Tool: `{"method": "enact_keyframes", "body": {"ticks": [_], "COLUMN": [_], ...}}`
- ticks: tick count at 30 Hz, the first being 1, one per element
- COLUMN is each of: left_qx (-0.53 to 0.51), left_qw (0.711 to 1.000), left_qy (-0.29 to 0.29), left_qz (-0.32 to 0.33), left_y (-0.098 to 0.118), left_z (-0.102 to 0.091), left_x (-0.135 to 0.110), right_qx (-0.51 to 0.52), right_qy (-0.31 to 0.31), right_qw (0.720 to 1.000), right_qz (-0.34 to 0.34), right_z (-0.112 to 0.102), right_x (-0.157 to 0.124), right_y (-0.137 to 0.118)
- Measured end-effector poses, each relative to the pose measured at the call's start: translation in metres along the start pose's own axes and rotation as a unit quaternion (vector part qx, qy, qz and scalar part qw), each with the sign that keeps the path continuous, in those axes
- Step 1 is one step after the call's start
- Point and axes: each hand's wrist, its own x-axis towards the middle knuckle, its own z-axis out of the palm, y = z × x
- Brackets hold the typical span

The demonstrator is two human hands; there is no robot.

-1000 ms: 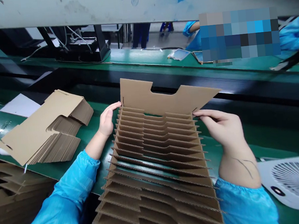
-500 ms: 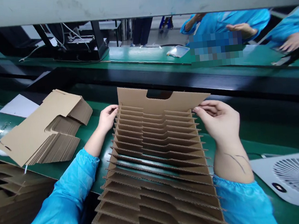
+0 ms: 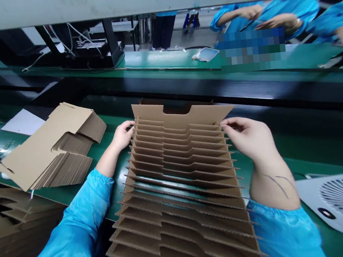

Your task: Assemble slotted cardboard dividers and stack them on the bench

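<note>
The dividers [image 3: 140, 215] are made of matt corrugated cardboard, the sleeves [image 3: 78, 226] of shiny cloth; the bench [image 3: 119, 174] is glossily finished.

White glare on the bench [image 3: 119, 190] — nearer dividers [image 3: 178, 247] dim and shadowed — a pixel mosaic [image 3: 251, 50] blotting the upper right!

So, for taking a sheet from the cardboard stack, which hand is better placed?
Probably the left hand: the cardboard stack lies nearer to it. The right hand is on the opposite side of the cardboard grid, farther away.
</note>
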Motion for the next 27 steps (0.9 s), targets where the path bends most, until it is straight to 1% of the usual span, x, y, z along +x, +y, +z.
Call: {"method": "enact_keyframes", "body": {"ticks": [1, 3, 4, 6, 8, 10, 12, 14, 18, 21, 23, 25, 27], "left_qx": [-0.003, -0.026, -0.043, -0.066, -0.051, -0.012, 0.024, 0.052, 0.112, 0.144, 0.134, 0.098, 0.053], "left_qw": [1.0, 0.999, 0.997, 0.989, 0.981, 0.975, 0.971, 0.97, 0.966, 0.958, 0.959, 0.966, 0.974], "left_qy": [0.004, 0.023, 0.034, 0.039, 0.01, -0.032, -0.056, -0.061, -0.069, -0.078, -0.075, -0.059, -0.039], "left_qz": [0.004, 0.033, 0.06, 0.128, 0.186, 0.219, 0.23, 0.23, 0.221, 0.233, 0.239, 0.231, 0.217], "left_y": [0.001, 0.007, 0.012, 0.026, 0.044, 0.061, 0.072, 0.076, 0.071, 0.067, 0.066, 0.063, 0.06], "left_z": [-0.001, -0.004, -0.005, -0.01, -0.015, -0.021, -0.026, -0.029, -0.031, -0.028, -0.024, -0.02, -0.017], "left_x": [0.0, -0.001, -0.001, -0.003, -0.005, -0.007, -0.007, -0.007, -0.008, -0.01, -0.011, -0.012, -0.013], "right_qx": [0.014, 0.084, 0.128, 0.173, 0.141, 0.062, -0.006, -0.043, -0.075, -0.069, -0.059, -0.06, -0.074], "right_qy": [-0.003, 0.029, 0.049, 0.056, 0.027, 0.005, -0.002, -0.01, -0.049, -0.067, -0.08, -0.087, -0.09], "right_qw": [1.0, 0.994, 0.986, 0.968, 0.961, 0.961, 0.961, 0.963, 0.968, 0.971, 0.974, 0.976, 0.976], "right_qz": [-0.007, -0.057, -0.096, -0.174, -0.237, -0.271, -0.278, -0.267, -0.235, -0.216, -0.206, -0.191, -0.183], "right_z": [-0.002, -0.003, -0.003, -0.002, -0.004, -0.006, -0.009, -0.011, -0.014, -0.014, -0.014, -0.013, -0.015], "right_x": [-0.001, -0.004, -0.006, -0.012, -0.018, -0.022, -0.022, -0.02, -0.017, -0.017, -0.017, -0.015, -0.016], "right_y": [-0.001, -0.006, -0.01, -0.02, -0.03, -0.035, -0.036, -0.034, -0.027, -0.023, -0.021, -0.021, -0.027]}}
